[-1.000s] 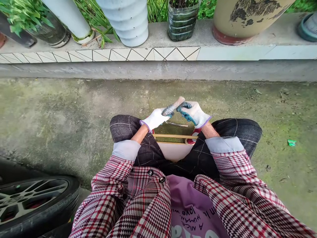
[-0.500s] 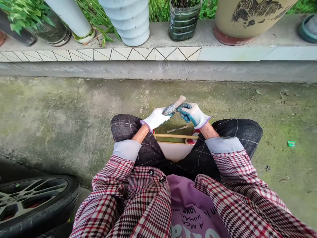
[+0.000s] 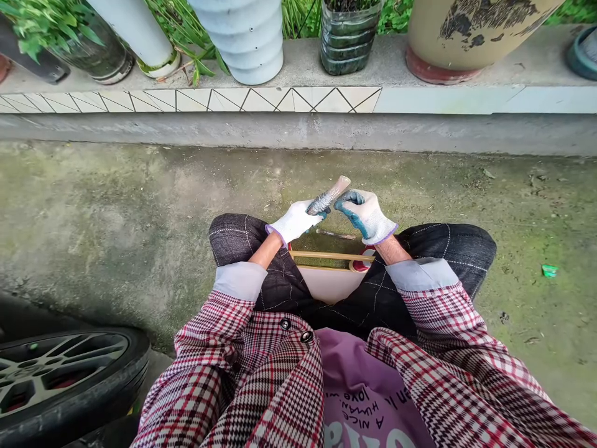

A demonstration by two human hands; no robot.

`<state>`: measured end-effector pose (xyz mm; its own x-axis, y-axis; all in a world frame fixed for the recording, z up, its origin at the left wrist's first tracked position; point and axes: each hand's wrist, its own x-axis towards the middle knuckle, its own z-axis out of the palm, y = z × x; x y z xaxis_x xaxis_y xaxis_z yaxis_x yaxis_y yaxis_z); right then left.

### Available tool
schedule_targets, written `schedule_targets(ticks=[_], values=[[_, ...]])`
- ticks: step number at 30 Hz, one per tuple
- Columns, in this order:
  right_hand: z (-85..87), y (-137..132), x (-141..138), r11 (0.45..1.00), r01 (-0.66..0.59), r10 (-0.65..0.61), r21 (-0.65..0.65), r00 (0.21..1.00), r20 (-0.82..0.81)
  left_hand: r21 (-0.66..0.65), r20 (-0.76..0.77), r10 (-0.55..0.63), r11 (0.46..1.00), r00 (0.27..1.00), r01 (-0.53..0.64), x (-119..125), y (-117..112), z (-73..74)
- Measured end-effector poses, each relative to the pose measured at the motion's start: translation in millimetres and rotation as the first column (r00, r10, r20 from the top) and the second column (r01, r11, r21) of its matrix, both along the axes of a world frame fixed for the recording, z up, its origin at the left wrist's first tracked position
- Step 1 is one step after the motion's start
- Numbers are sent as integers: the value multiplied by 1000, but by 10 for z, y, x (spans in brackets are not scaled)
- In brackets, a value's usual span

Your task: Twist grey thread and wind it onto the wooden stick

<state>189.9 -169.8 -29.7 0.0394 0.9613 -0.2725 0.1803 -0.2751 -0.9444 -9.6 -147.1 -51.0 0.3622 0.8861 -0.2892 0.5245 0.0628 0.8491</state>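
Note:
My left hand (image 3: 295, 221), in a white glove, is closed round the lower end of a short grey-and-tan stick-like piece (image 3: 329, 195) that points up and to the right. My right hand (image 3: 366, 213), in a white glove with blue-green fingers, is curled at the piece's upper end, fingertips touching it. Both hands are held above my knees, over the mossy concrete ground (image 3: 140, 205). Below the hands a thin strip (image 3: 334, 234) lies on the ground, just beyond a bamboo-coloured bar (image 3: 326, 256).
A tiled ledge (image 3: 298, 99) runs across the back with plant pots, a white ribbed container (image 3: 247, 37) and a large tan pot (image 3: 461, 31). A car wheel (image 3: 60, 379) is at lower left. A small green scrap (image 3: 549, 269) lies right.
Both hands and the held piece have risen slightly. The thin strip on the ground under them shifted a little between frames.

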Motion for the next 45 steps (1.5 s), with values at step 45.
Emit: schedule_targets(ticks=[45], values=[[-286, 20, 29, 942, -282, 317, -181, 924, 212, 123, -315, -53, 988, 948, 96, -184, 131, -117]])
